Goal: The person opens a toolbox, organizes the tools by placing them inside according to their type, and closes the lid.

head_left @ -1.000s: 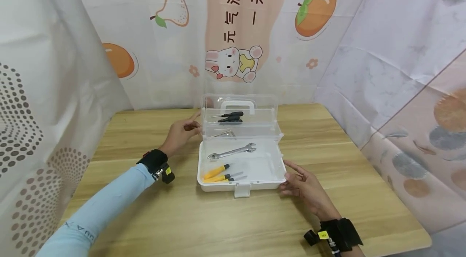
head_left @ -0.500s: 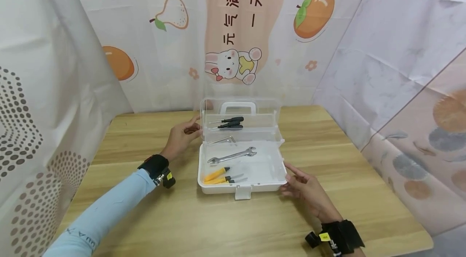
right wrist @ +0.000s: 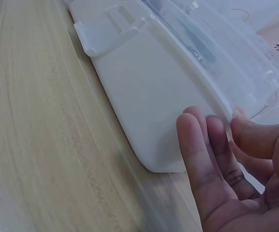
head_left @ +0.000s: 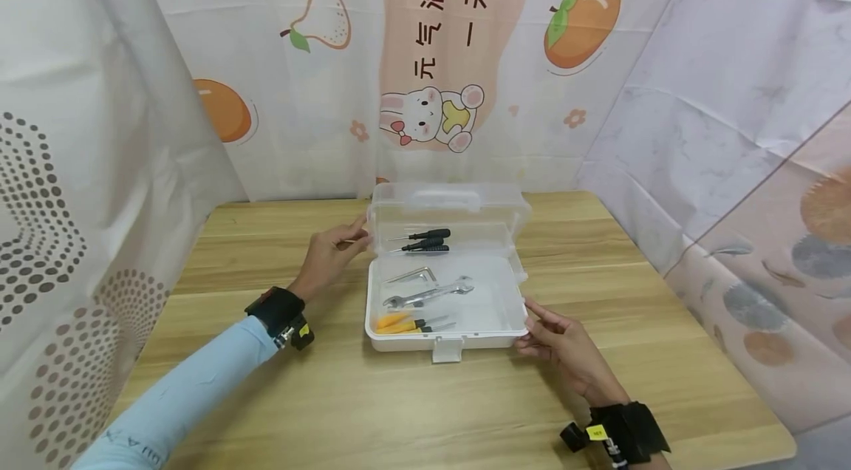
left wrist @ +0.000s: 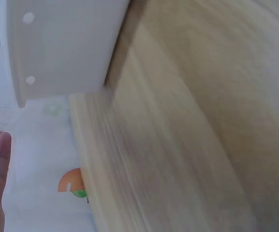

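A white toolbox (head_left: pixel 447 342) with a raised clear lid (head_left: pixel 459 215) stands on the table. My left hand (head_left: pixel 329 252) pinches the left edge of the lid with thumb and forefinger; in the left wrist view only part of that hand shows. At the box's front right corner my right hand (head_left: pixel 565 348) grips the rim, thumb on top and fingers against the outer wall. Black-handled screwdrivers (head_left: pixel 428 235) lie in the clear upper tray. Under it are L-shaped hex keys (head_left: pixel 419 274), an open-end wrench (head_left: pixel 428 293) and yellow-handled screwdrivers (head_left: pixel 399 327).
The wooden table (head_left: pixel 372 411) spreads around the box on all sides. A white front latch (head_left: pixel 447 352) hangs down from the box. A printed curtain (head_left: pixel 319 108) rises behind the table's back edge.
The lid has tilted forward over the box, and the tray with the black screwdrivers has come forward and down. My left hand keeps at its edge; the right hand stays at the corner.
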A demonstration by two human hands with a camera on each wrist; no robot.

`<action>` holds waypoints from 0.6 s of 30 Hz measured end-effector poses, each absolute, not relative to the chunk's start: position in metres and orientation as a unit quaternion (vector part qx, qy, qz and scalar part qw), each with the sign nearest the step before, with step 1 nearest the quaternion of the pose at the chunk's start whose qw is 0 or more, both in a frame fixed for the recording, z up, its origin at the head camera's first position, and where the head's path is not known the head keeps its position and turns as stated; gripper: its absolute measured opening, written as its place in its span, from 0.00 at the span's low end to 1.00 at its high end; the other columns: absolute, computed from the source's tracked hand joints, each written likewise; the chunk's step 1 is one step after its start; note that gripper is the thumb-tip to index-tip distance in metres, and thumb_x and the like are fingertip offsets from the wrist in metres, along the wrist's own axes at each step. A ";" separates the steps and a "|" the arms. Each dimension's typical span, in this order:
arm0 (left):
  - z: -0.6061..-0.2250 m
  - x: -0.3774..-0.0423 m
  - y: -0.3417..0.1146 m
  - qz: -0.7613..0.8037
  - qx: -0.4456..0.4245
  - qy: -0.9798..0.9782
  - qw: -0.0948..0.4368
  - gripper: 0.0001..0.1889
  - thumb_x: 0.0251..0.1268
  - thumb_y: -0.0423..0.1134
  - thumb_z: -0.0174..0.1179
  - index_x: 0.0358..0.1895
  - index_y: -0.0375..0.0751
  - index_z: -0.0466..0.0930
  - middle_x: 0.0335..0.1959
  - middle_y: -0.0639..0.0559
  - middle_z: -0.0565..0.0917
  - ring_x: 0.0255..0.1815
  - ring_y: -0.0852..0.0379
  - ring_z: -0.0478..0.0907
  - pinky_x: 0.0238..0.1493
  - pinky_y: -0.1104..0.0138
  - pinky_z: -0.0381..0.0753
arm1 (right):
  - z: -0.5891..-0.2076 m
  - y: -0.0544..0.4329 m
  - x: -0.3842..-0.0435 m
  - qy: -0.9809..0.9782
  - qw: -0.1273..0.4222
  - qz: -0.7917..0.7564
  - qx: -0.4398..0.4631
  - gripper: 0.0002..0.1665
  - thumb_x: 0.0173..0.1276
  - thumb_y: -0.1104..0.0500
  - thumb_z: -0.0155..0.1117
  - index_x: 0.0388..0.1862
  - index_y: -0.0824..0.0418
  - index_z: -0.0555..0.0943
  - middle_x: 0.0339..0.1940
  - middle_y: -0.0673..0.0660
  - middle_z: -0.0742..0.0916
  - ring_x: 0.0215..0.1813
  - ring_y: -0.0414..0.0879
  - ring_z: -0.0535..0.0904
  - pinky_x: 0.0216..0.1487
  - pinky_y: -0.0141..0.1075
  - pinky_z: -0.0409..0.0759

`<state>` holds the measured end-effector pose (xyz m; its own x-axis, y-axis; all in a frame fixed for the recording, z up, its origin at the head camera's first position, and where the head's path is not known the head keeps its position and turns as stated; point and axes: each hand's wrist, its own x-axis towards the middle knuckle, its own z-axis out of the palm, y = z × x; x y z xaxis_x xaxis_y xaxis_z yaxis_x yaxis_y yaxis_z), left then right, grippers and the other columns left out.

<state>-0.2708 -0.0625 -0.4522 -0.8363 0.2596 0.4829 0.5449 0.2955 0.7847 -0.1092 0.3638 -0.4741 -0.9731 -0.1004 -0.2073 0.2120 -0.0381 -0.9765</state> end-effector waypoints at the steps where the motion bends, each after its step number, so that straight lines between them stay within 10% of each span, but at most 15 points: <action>1: -0.452 -0.268 -0.063 -0.535 -0.258 -0.793 0.136 0.24 0.70 0.32 0.67 0.68 0.41 0.77 0.45 0.41 0.88 0.44 0.47 0.87 0.45 0.69 0.84 | -0.474 0.364 -0.109 0.684 0.108 -0.720 0.040 0.36 0.79 0.59 0.60 0.81 0.64 0.60 0.42 0.64 0.87 0.43 0.51 0.88 0.50 0.42 0.85; 18: -0.455 -0.240 -0.069 -0.483 -0.326 -0.800 0.144 0.22 0.74 0.39 0.64 0.68 0.41 0.77 0.63 0.44 0.82 0.61 0.48 0.82 0.52 0.63 0.83 | -0.471 0.363 -0.108 0.686 0.115 -0.716 0.055 0.37 0.78 0.62 0.61 0.80 0.67 0.59 0.41 0.64 0.88 0.43 0.49 0.88 0.51 0.41 0.85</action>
<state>-0.2397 -0.0694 -0.4545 -0.7463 0.3826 0.5446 0.6601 0.3205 0.6794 -0.1082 0.3627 -0.4714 -0.9675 -0.0898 -0.2366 0.2402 -0.0320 -0.9702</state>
